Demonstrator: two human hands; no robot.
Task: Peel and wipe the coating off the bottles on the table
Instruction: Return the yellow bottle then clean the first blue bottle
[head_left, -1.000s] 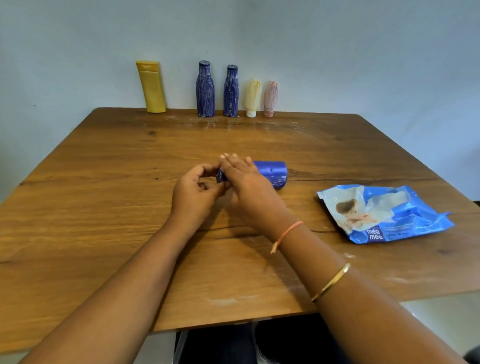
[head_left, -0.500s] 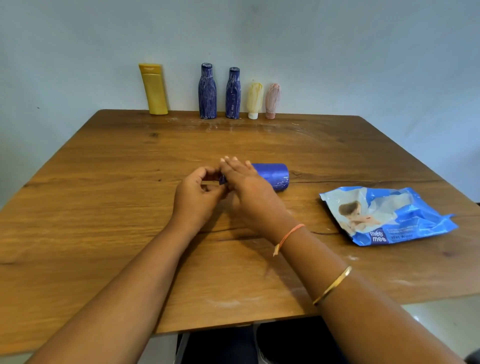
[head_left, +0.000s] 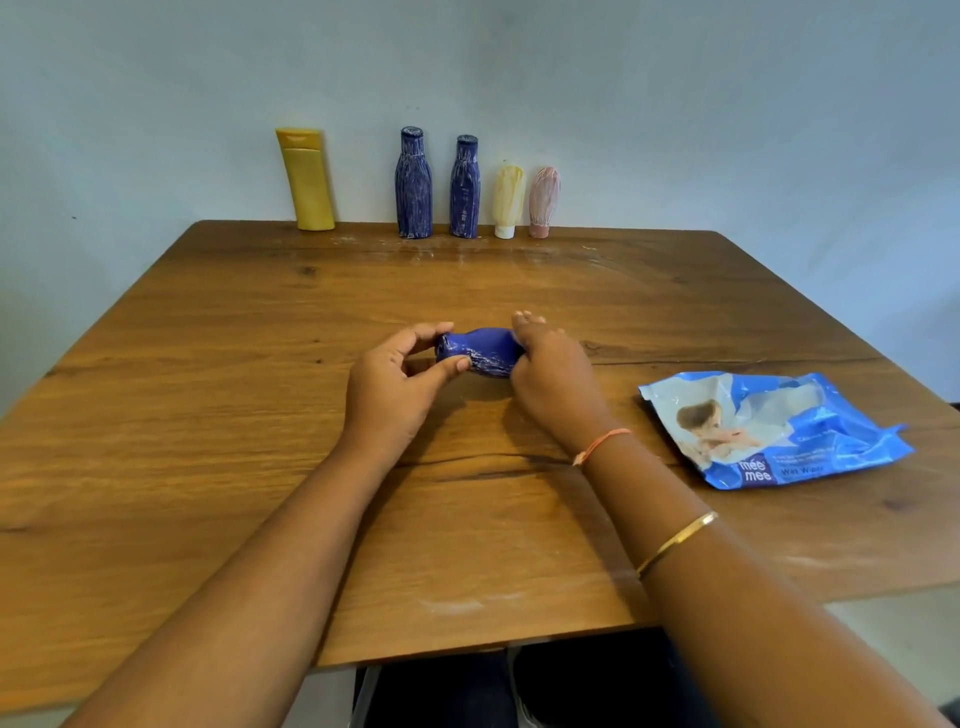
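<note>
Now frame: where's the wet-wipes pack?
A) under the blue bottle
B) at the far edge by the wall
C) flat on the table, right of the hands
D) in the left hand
C: the wet-wipes pack lies flat on the table, to the right of the right hand and apart from it. The left hand and the right hand both hold the blue bottle.

The counter (head_left: 260, 364) is grained, satin wood with chalky white smears. The blue bottle (head_left: 480, 351) looks glossy plastic, streaked with whitish film. The wipes pack (head_left: 779, 431) is crinkled, shiny foil-like plastic. The bangle (head_left: 678, 540) gleams like metal.
</note>
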